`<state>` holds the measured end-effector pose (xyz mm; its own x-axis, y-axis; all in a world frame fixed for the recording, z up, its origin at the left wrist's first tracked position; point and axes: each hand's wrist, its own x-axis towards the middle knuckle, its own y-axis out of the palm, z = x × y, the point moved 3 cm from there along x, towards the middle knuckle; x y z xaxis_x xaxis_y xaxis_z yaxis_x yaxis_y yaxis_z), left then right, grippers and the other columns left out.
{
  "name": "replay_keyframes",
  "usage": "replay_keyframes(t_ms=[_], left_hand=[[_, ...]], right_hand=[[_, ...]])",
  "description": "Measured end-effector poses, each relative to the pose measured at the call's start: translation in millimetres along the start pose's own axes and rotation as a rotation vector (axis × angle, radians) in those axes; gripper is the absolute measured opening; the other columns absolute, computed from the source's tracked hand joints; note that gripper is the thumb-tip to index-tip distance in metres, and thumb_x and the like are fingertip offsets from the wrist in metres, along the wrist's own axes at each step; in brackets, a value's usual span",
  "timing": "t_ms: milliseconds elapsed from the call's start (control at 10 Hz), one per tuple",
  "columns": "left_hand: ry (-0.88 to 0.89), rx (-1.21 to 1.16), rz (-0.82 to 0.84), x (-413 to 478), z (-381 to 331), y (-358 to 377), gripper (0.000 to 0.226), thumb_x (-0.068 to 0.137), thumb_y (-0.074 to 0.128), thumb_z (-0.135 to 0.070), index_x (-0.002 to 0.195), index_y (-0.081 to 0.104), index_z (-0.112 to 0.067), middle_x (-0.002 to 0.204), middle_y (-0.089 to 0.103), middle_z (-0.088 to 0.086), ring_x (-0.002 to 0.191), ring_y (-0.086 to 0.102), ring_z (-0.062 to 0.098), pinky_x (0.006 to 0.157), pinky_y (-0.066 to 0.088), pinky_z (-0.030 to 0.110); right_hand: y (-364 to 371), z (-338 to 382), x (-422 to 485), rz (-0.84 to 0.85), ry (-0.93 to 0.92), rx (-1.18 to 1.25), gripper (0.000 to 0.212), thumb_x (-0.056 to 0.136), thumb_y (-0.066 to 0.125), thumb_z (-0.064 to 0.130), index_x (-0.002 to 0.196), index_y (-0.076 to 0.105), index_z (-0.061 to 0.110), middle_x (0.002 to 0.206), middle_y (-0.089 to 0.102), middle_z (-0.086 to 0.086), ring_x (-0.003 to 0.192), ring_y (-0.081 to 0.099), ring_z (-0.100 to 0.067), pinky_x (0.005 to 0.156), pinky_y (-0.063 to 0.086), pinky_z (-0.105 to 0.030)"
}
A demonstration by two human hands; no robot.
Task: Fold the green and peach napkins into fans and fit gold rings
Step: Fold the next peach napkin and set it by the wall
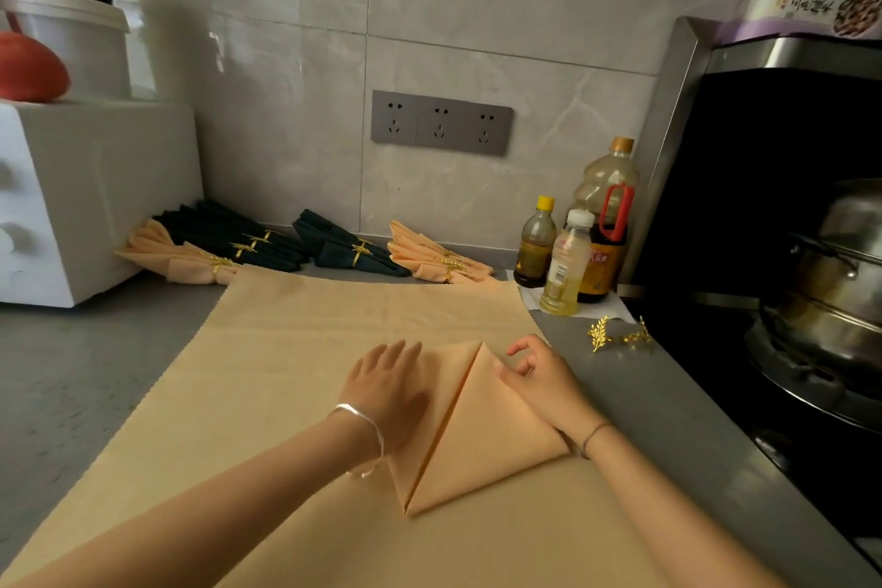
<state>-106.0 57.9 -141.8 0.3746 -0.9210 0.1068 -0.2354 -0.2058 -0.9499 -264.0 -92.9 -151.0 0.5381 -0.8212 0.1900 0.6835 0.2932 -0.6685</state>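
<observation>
- Peach cloth (238, 444) covers the front of the grey table (71, 372), right down to its near edge
- On that cloth, right of the middle, lies the peach napkin (482, 434), folded so two flaps meet along a centre crease, its point toward the near edge
- Of the two hands, the left hand (386, 387), a silver bangle (367, 430) on its wrist, lies flat with straight fingers on the napkin's left flap
- The right hand (544, 377) rests at the right flap's edge, fingers curled and thumb on the fabric; whether it pinches the fabric cannot be told
- Two leafy gold rings (599, 333) lie near the table's right edge, beside the stove (811, 372)
- Along the rear edge lie ringed green fans (229, 234) and peach fans (434, 253)
- Three bottles (568, 263) stand at the rear right corner, a white oven (71, 196) at the left
</observation>
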Motion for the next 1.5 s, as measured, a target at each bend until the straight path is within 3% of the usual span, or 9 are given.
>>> replay_keyframes(t_ms=[100, 400, 500, 600, 700, 800, 1000, 1200, 1500], left_hand=[[0.032, 0.118, 0.102, -28.1, -8.4, 15.3, 0.06, 0.102, 0.021, -0.042, 0.152, -0.003, -0.02, 0.16, -0.006, 0.0, 0.147, -0.005, 0.02, 0.118, 0.001, 0.033], [0.029, 0.163, 0.214, -42.5, -27.5, 29.3, 0.069, 0.094, 0.004, -0.055, 0.152, -0.004, -0.017, 0.159, -0.01, 0.002, 0.146, -0.012, 0.023, 0.116, -0.01, 0.04], [0.061, 0.174, 0.179, -43.2, -26.9, 32.0, 0.087, 0.073, -0.007, -0.054, 0.152, -0.003, -0.018, 0.16, -0.009, 0.002, 0.146, -0.01, 0.023, 0.115, -0.009, 0.041], [0.092, 0.176, 0.152, -42.5, -27.1, 33.4, 0.11, 0.051, -0.025, -0.055, 0.152, -0.003, -0.018, 0.16, -0.008, 0.002, 0.146, -0.009, 0.023, 0.115, -0.009, 0.041], [0.082, 0.157, 0.12, -43.6, -26.4, 35.4, 0.114, 0.046, -0.027, -0.052, 0.152, -0.004, -0.017, 0.16, -0.008, 0.002, 0.146, -0.009, 0.022, 0.115, -0.011, 0.04], [0.078, 0.137, 0.088, -45.3, -25.6, 36.8, 0.112, 0.048, -0.028, -0.052, 0.152, -0.005, -0.015, 0.159, -0.008, 0.002, 0.146, -0.009, 0.02, 0.115, -0.013, 0.037], [0.102, 0.101, 0.049, -47.2, -22.0, 39.1, 0.133, 0.033, -0.054, -0.065, 0.151, -0.006, -0.029, 0.159, -0.009, -0.005, 0.146, -0.01, 0.018, 0.114, -0.014, 0.033], [0.109, 0.058, 0.018, -50.5, -22.6, 37.9, 0.098, 0.056, -0.031, -0.061, 0.148, -0.008, -0.04, 0.159, -0.008, -0.011, 0.146, -0.011, 0.017, 0.113, -0.015, 0.032], [0.121, 0.066, 0.027, -50.1, -22.4, 37.2, 0.094, 0.058, -0.024, -0.057, 0.149, -0.003, -0.042, 0.159, -0.004, -0.01, 0.147, -0.008, 0.018, 0.115, -0.012, 0.033]], right_hand=[[4.4, -1.9, -2.4, -0.038, -0.01, 0.029, 0.026, 0.083, 0.066, 0.018, 0.084, 0.046, 0.033, 0.065, 0.054, 0.002, 0.063, 0.051, -0.012, 0.059, 0.036, -0.026], [5.5, 5.3, -12.8, -0.106, -0.052, -0.057, 0.023, 0.084, 0.06, 0.013, 0.082, 0.046, 0.031, 0.065, 0.05, 0.007, 0.066, 0.053, -0.016, 0.068, 0.047, -0.039], [-0.4, 15.7, -18.2, -0.156, -0.167, -0.196, 0.011, 0.09, 0.056, 0.02, 0.099, 0.054, 0.025, 0.089, 0.054, 0.01, 0.081, 0.053, -0.011, 0.071, 0.046, -0.028], [2.8, 34.2, -26.7, -0.07, -0.415, -0.261, 0.032, 0.093, 0.041, 0.026, 0.116, 0.062, 0.019, 0.118, 0.058, 0.007, 0.107, 0.053, -0.01, 0.094, 0.041, -0.026], [22.9, 42.6, -36.2, 0.225, -0.516, -0.355, 0.042, 0.098, 0.03, 0.029, 0.134, 0.05, 0.022, 0.141, 0.039, 0.016, 0.133, 0.029, 0.001, 0.113, 0.015, -0.019], [35.0, 36.4, -39.7, 0.47, -0.473, -0.476, 0.043, 0.104, 0.024, 0.03, 0.147, 0.023, 0.033, 0.146, 0.011, 0.027, 0.136, 0.001, 0.009, 0.112, -0.004, -0.018], [35.9, 19.3, -17.5, 0.488, -0.351, -0.59, 0.049, 0.103, 0.015, 0.039, 0.15, 0.004, 0.032, 0.156, -0.004, 0.017, 0.141, -0.007, 0.004, 0.113, -0.009, -0.023], [30.6, 3.1, 12.0, 0.436, -0.251, -0.567, 0.05, 0.103, 0.014, 0.038, 0.151, 0.005, 0.027, 0.158, -0.001, 0.013, 0.143, -0.004, -0.002, 0.114, -0.006, -0.026], [6.9, 22.2, 6.2, 0.314, -0.267, -0.272, 0.051, 0.101, 0.028, 0.04, 0.149, 0.021, 0.023, 0.156, 0.016, 0.009, 0.143, 0.012, -0.005, 0.118, 0.009, -0.027]])
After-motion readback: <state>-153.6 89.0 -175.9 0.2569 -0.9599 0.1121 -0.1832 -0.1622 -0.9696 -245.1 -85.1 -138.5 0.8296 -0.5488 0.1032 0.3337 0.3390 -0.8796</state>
